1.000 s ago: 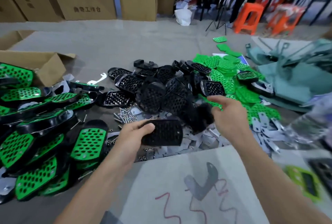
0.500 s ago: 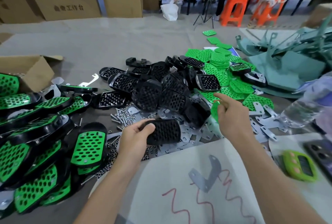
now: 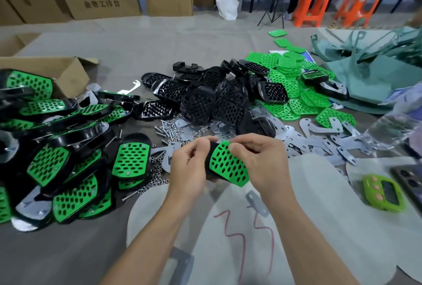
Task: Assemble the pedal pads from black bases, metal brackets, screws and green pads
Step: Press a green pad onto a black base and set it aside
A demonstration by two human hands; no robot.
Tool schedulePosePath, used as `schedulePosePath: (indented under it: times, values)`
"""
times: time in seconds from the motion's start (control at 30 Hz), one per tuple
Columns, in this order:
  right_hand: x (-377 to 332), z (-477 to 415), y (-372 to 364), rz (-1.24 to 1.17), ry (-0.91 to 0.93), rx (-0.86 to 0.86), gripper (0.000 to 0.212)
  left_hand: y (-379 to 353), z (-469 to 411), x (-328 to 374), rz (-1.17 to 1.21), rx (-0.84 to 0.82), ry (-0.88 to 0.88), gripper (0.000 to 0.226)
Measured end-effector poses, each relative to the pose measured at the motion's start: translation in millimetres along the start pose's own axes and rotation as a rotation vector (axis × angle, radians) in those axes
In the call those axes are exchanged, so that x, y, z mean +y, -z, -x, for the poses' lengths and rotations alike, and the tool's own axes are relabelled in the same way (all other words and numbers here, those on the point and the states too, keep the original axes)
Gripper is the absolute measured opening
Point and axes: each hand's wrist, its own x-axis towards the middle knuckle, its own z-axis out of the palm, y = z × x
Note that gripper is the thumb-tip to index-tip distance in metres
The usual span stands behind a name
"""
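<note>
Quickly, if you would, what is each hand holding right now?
Left hand: holding the black base.
Right hand: pinching the green pad over it.

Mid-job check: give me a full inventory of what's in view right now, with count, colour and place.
held base: one, black, low centre.
held pad: one, green, on held base.
loose bases: many, black, heap at centre.
loose pads: many, green, right of that heap.
brackets: many, silver, strewn right of centre.
screws and nuts: many, silver, scattered left of centre.
finished pedal pads: many, green on black, heap at left.
open carton: one, brown, far left.
timer: one, green, near right.
bottle: one, clear, right edge.
stools: two, orange, back right.
left hand: grips held base.
right hand: pinches held pad's top edge.
</note>
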Motion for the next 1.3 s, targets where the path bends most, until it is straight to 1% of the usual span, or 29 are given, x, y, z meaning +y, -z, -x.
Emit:
schedulePosePath:
  times: [0.1, 0.2, 0.27, 0.3, 0.33, 0.4, 0.43, 0.53, 0.6, 0.73, 0.87, 0.93, 1.0, 1.03, 1.1, 1.2, 1.3]
  values:
    - [1.6, 7.2, 0.9, 0.078, 0.026, 0.011, 0.023, 1.9, 8.4, 2.8, 0.045, -0.014, 0.081, 0.035]
    - [3.2, 12.1, -2.9, 0.144, 0.043, -0.016, 0.022, 4.4, 8.9, 2.2, 0.073, -0.006, 0.095, 0.035]
    - [2.3, 11.3, -3.2, 0.209, 0.034, -0.064, 0.018, 7.3, 6.9, -0.6, 0.058, 0.005, 0.077, 0.031]
    - [1.2, 10.1, -2.2, 0.249, 0.022, -0.124, 0.018, 9.1, 5.2, -3.0, 0.036, 0.01, 0.067, 0.03]
    - [1.0, 9.0, -0.6, 0.274, 0.0, -0.211, 0.026, 11.6, 3.4, -5.5, 0.02, 0.019, 0.062, 0.029]
    - [0.4, 8.8, 1.9, 0.293, -0.022, -0.37, 0.049, 17.5, -0.2, -10.6, 0.022, 0.046, 0.049, 0.029]
    - [-0.3, 8.7, 3.1, 0.304, -0.015, -0.399, 0.053, 20.2, -1.2, -13.1, 0.028, 0.058, 0.044, 0.029]
    - [-1.7, 5.8, 9.1, 0.317, -0.009, -0.355, 0.041, 24.0, -2.7, -20.5, 0.003, 0.087, 0.018, 0.026]
    - [-1.7, 6.1, 15.1, 0.36, -0.018, -0.358, 0.043, 23.2, -2.4, -23.7, -0.001, 0.11, -0.009, 0.027]
    - [-1.0, 23.5, 21.9, 0.547, 0.026, -0.4, 0.049, 24.5, -0.8, -29.8, -0.037, 0.158, -0.09, 0.033]
    - [3.7, 44.2, 16.6, 0.617, -0.07, -0.474, 0.051, 26.7, 0.2, -32.9, -0.079, 0.118, -0.105, 0.032]
    - [1.2, 45.5, 16.3, 0.486, -0.119, -0.473, 0.049, 27.1, 0.7, -33.2, -0.09, 0.103, -0.11, 0.031]
    - [-5.9, 39.1, 18.1, 0.314, -0.111, -0.451, 0.043, 27.4, 1.5, -32.8, -0.074, 0.085, -0.11, 0.03]
    - [-9.9, 33.7, 18.2, 0.277, -0.099, -0.432, 0.039, 27.8, 2.1, -32.8, -0.061, 0.074, -0.108, 0.03]
    - [-15.0, 21.3, 14.3, 0.293, -0.085, -0.39, 0.034, 27.9, 3.6, -32.4, -0.045, 0.04, -0.106, 0.03]
    - [-13.7, 11.6, -0.3, 0.431, -0.083, -0.279, 0.026, 28.6, 5.4, -30.0, -0.045, -0.039, -0.131, 0.032]
    - [-10.7, 11.6, -11.1, 0.472, -0.12, -0.173, 0.019, 30.1, 6.0, -25.6, -0.016, -0.052, -0.134, 0.035]
